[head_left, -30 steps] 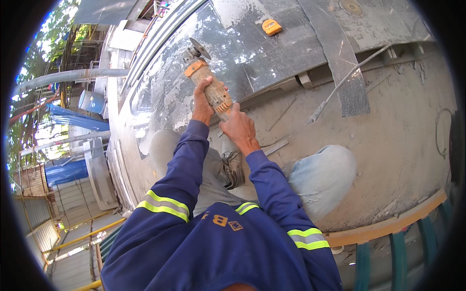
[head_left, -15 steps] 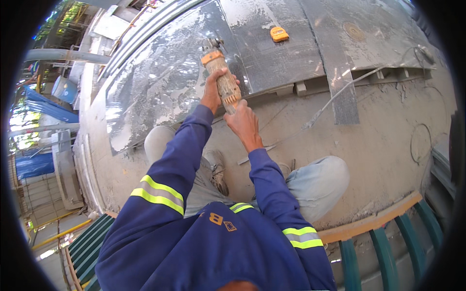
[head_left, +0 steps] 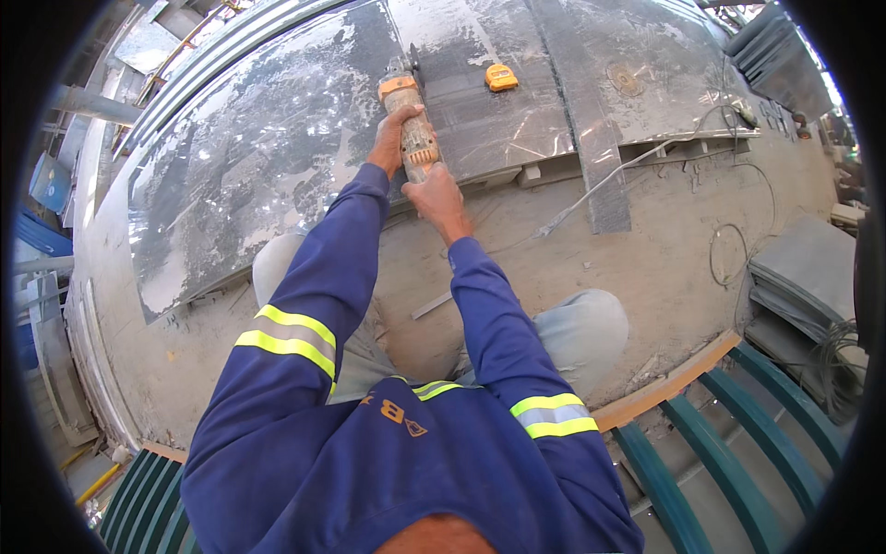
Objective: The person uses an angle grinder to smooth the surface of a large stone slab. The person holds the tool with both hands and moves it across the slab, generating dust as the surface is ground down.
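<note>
A dusty angle grinder [head_left: 420, 143] with an orange collar is held over the dark stone slab [head_left: 258, 148]. My left hand [head_left: 393, 140] wraps round the front of its body, below the collar. Farther back, my right hand [head_left: 440, 199] grips the rear end. The grinder's head lies at the seam with the neighbouring slab [head_left: 471, 120]; whether its disc touches the stone I cannot tell. A yellow tape measure [head_left: 501, 78] rests on that neighbouring slab, right of the grinder.
A narrow stone strip [head_left: 604, 175] overhangs the slabs' near edge, crossed by a dusty cable [head_left: 637, 166]. Stacked flat sheets [head_left: 803, 268] lie at right, with coiled cable [head_left: 840, 365] nearby. A bench with green slats [head_left: 720, 443] is behind me. A thin offcut [head_left: 431, 306] lies on the floor.
My view has turned to the right, bringing the stacked sheets further in. Both hands keep hold of the angle grinder, whose head is now nearer the slab seam. My forearms reach farther forward.
</note>
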Available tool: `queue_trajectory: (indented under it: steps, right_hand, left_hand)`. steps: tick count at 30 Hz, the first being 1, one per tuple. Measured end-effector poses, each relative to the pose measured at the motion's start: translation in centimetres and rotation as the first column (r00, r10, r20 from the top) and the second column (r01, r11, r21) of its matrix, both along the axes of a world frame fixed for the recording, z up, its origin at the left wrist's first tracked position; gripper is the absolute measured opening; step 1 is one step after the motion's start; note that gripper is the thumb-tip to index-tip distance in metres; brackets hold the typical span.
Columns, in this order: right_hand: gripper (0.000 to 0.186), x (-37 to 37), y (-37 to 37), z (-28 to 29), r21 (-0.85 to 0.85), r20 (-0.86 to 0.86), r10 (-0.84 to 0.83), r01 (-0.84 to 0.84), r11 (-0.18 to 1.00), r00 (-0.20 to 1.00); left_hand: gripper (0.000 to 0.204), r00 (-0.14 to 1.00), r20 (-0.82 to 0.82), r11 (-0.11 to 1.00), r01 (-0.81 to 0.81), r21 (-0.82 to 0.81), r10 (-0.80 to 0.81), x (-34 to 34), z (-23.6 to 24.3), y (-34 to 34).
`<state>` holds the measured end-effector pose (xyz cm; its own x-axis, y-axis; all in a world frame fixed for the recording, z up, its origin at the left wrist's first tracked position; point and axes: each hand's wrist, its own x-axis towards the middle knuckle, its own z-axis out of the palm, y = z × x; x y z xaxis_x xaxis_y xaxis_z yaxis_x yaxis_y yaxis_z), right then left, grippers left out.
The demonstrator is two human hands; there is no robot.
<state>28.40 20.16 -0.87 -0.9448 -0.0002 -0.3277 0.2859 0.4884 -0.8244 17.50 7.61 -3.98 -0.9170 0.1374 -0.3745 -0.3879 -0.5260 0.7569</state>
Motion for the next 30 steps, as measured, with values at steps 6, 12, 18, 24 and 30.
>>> queue_trajectory:
  steps: [6,12,18,24,30]
  right_hand:
    - [0.051,-0.1,-0.6,-0.9,0.046,-0.062,-0.016,0.019,0.999,0.998]
    - [0.051,-0.2,-0.3,-0.5,0.030,-0.006,-0.002,0.002,1.000,1.000]
    - [0.054,-0.2,-0.1,0.0,-0.008,0.048,0.011,-0.011,1.000,0.999]
    - [0.054,-0.3,-0.2,0.1,0.021,0.051,0.023,-0.024,0.999,0.998]
    - [0.053,-0.3,-0.3,0.2,0.014,0.078,0.021,-0.022,1.000,0.997]
  left_hand:
    - [0.039,1.000,0.006,1.000,0.006,0.006,-0.006,-0.2,-0.3,-0.5]
    - [0.039,1.000,0.018,1.000,-0.010,0.002,0.010,-0.1,-0.1,-0.4]
    - [0.039,1.000,0.021,1.000,-0.008,0.004,0.008,-0.4,-0.2,-0.4]
    - [0.038,0.999,0.043,1.000,0.003,0.013,-0.004,-0.7,-0.5,-0.6]
    - [0.038,0.998,0.066,1.000,-0.001,0.007,0.001,-0.4,-0.3,-0.8]
